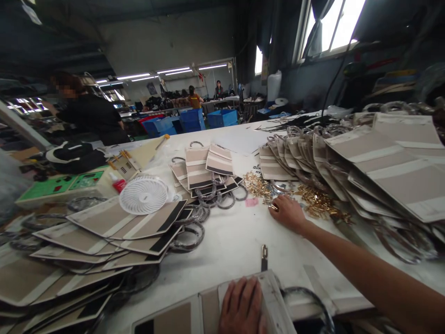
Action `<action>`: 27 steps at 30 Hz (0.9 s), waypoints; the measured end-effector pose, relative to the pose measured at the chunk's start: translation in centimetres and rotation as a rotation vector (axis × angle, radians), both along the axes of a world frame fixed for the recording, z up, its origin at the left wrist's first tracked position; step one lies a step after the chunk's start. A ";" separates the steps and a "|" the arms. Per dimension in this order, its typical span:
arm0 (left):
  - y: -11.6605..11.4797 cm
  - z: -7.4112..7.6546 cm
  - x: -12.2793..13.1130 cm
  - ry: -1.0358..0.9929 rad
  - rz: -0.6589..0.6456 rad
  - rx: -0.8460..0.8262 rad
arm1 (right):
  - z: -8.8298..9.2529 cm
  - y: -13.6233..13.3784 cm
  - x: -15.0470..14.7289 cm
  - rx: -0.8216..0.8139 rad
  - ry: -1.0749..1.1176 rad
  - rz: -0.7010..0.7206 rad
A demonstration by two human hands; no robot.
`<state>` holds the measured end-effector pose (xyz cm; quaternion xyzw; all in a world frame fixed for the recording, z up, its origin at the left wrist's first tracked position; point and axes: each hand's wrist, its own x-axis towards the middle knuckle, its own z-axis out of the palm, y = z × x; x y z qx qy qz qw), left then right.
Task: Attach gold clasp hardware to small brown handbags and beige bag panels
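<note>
My left hand (241,306) lies flat, fingers down, on a beige and white striped bag panel (187,315) at the near edge of the white table (236,241). A small metal clasp (264,256) sticks up just beyond that panel. My right hand (288,212) reaches forward to a scatter of small gold metal fittings (314,202); its fingers are curled and pinch a small gold piece (274,207) at the fingertips.
Fanned stacks of striped panels with ring handles lie at the left (114,227), centre (203,169) and right (382,171). A white round fan (144,195) and a green device (59,185) sit at the left. A person in black (90,116) works beyond; blue crates (194,120) stand behind.
</note>
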<state>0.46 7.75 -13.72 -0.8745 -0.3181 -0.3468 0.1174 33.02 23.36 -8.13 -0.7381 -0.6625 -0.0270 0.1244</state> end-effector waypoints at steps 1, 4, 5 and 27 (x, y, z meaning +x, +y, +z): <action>0.0 0.1 0.0 -0.001 -0.001 0.002 | 0.1 0.0 0.0 0.003 -0.003 0.000; 0.2 0.1 0.0 0.006 -0.007 0.011 | 0.0 -0.1 -0.1 0.015 -0.006 0.009; 0.2 0.1 0.0 0.007 -0.009 0.016 | -0.1 -0.1 -0.2 0.021 -0.004 0.017; 1.0 -1.1 0.0 0.051 0.035 0.089 | 2.9 -0.6 8.9 0.046 -0.071 -0.087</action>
